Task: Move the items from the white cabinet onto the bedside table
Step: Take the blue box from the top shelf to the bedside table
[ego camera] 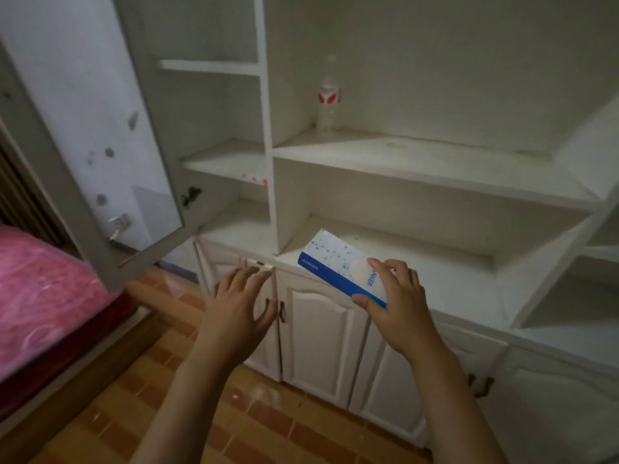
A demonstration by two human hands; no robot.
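Because the white cabinet (pixel 418 169) stands open with its glass door (pixel 110 155) swung out to the left, the shelves are easy to reach, and the right hand (pixel 398 306) has taken up a white-and-blue box (pixel 338 266) (the word ANKER shows on its blue edge) at the front lip of the lowest open shelf. That hand is clamped on the box's near end, thumb under the blue side and fingers (pixel 385 267) laid over the white face, so the box tilts up and away toward the shelf; whether its far end rests on the shelf I cannot tell. The left hand (pixel 237 306) is spread flat with nothing in it, hovering before the lower cabinet doors, probably ready to steady the box. One clear bottle (pixel 330 95) with a red label stands upright on the higher shelf, likely next to go. No bedside table is in view; a pink-covered bed (pixel 40 296) lies to the left.
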